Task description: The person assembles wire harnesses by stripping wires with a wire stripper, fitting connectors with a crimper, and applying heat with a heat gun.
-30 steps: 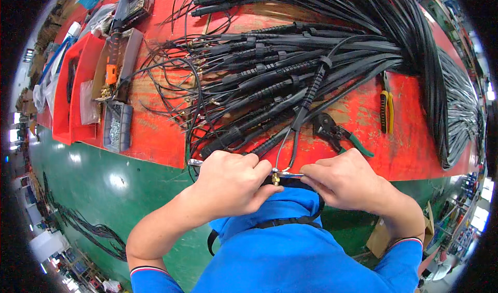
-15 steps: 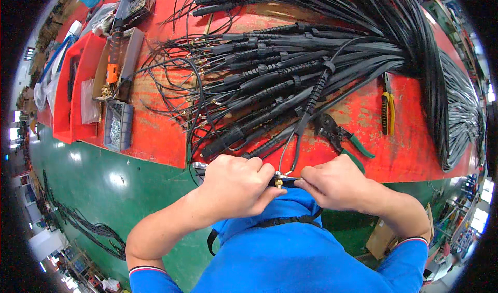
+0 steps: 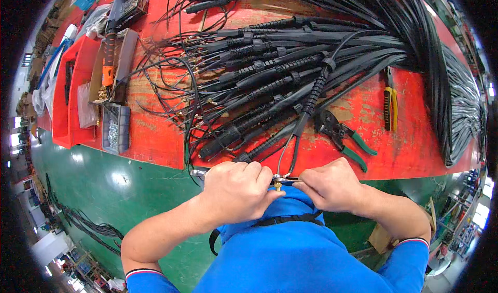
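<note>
My left hand is closed round a silver wrench, whose rounded end sticks out past the knuckles; its other end meets a brass fitting at my thumb tip. Closed at the same level, my right hand pinches a thin flat metal tool that reaches to the fitting; its kind is mostly hidden by my fingers. Two thin leads run up from the fitting to a black cable with a ribbed sleeve. Both hands are at the near table edge, before my blue shirt.
Many black cables with bare lead ends cover the red table. Green-handled cutters and yellow-black pliers lie at the right. Left stand a grey bin of small metal parts, an orange-black tool and red bins.
The view has shifted slightly. More of the wrench's outer end shows beside my left hand, which is tilted a little differently. Both hands keep their grips at the fitting.
</note>
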A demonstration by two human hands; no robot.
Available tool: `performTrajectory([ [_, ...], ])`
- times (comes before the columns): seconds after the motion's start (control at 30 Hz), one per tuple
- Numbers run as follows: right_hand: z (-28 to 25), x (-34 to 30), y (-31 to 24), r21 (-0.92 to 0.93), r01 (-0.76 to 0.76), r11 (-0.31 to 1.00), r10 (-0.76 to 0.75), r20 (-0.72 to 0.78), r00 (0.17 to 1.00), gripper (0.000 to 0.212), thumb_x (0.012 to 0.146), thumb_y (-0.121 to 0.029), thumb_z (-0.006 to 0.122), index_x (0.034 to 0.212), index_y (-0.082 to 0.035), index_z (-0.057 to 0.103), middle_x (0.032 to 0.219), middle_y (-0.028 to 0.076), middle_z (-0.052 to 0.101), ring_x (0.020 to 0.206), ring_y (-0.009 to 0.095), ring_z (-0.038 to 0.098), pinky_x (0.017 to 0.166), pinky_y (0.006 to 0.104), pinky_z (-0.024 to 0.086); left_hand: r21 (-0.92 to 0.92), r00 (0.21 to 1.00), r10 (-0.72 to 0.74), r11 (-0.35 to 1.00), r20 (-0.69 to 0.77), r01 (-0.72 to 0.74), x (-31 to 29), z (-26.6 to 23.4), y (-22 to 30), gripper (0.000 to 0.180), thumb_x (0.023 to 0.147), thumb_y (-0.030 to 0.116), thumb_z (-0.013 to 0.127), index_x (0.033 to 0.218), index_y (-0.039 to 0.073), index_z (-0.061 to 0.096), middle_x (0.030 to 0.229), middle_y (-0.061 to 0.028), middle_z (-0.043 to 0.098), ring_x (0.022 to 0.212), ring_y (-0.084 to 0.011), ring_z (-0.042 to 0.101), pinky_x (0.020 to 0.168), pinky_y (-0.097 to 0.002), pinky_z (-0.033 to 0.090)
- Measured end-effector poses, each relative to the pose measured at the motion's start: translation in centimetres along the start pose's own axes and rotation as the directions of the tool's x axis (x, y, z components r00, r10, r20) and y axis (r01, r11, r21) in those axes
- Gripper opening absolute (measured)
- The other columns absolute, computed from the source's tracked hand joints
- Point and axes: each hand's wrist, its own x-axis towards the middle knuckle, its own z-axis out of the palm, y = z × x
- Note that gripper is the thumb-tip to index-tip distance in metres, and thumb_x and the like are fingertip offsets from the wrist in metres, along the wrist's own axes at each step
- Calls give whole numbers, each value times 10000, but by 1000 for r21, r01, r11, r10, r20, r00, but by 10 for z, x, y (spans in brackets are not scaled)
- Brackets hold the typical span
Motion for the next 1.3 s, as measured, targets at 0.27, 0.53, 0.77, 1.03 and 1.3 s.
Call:
performTrajectory([
  [0.27, 22, -2, 6, 202, -7, 979, 13, -33, 999, 234, 952, -234, 704, 769, -100, 645, 631, 115, 619, 545, 326, 621, 498, 449, 467, -91, 991, -48, 995, -121, 37, -10, 14, -6, 388, 802, 444, 818, 851, 91, 664, 634, -44, 526, 511, -237, 590, 447, -395, 433],
  [0.53, 6, 12, 0, 61, 39, 997, -40, 12, 999, 271, 979, -319, 668, 810, -108, 656, 694, 135, 660, 604, 357, 658, 541, 483, 510, -22, 983, -54, 998, 177, 59, -13, -3, -18, 521, 882, 588, 716, 927, 71, 667, 774, -114, 650, 737, -320, 706, 599, -443, 552],
  [0.77, 29, 21, 2, -155, 69, 985, -78, -56, 995, 280, 965, -318, 671, 786, -109, 619, 671, 113, 660, 581, 336, 665, 509, 471, 502, 130, 951, -138, 986, 278, 105, -20, -9, -41, 194, 945, 240, 625, 1000, 57, 654, 840, -155, 684, 792, -357, 722, 661, -499, 570],
  [1.03, 25, 0, 21, -33, -57, 998, 39, -396, 918, 109, 931, -174, 697, 943, -66, 698, 785, 141, 699, 696, 339, 699, 618, 441, 547, -15, 914, -342, 935, 219, 354, -43, -44, -73, 154, 978, 238, 606, 1050, 121, 676, 887, -165, 692, 874, -409, 699, 717, -504, 555],
  [1.3, 2, -55, 101, 428, -446, 786, 613, -451, 649, 282, 1031, -119, 560, 1238, 56, 641, 1059, 231, 717, 983, 335, 702, 890, 406, 528, -443, 268, -630, 732, -729, 517, -89, -79, -197, 172, 962, 162, 719, 980, -8, 736, 863, -124, 701, 771, -194, 664, 710, -349, 527],
])
